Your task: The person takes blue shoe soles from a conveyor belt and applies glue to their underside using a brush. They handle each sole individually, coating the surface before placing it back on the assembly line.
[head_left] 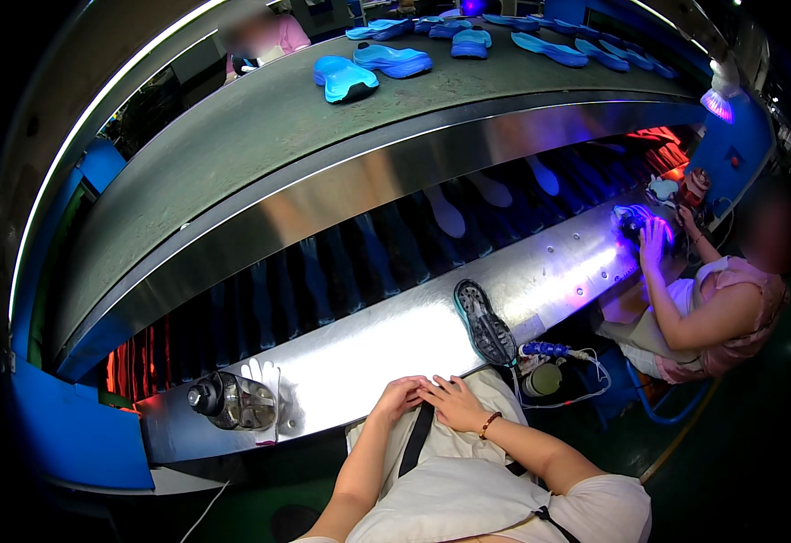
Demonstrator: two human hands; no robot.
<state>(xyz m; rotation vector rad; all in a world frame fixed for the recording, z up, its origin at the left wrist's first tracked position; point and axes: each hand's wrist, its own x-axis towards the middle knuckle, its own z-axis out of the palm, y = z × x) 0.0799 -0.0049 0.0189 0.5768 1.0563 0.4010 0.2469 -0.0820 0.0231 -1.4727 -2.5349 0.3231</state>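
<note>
My left hand (400, 396) and my right hand (454, 404) rest together at the near edge of a shiny metal ledge (350, 357), over my light apron (481, 394). Their fingers meet and partly overlap, the right ones stretched out, and nothing shows in either hand. Just beyond my right hand lies a dark shoe sole (484, 323) with a teal rim and a row of holes at its far end. Well to the left of my hands, a clear bottle (243, 404) with a black cap and a white glove (267, 385) lie close together on the ledge.
Blue soles (346, 80) are spread over the upper belt (233, 145). Pale sole shapes (445, 213) show on the dark slatted lower belt. At right, a co-worker's hand (653, 242) touches a dark shoe (633, 222) under purple light. A blue segmented hose (545, 348) sits nearby.
</note>
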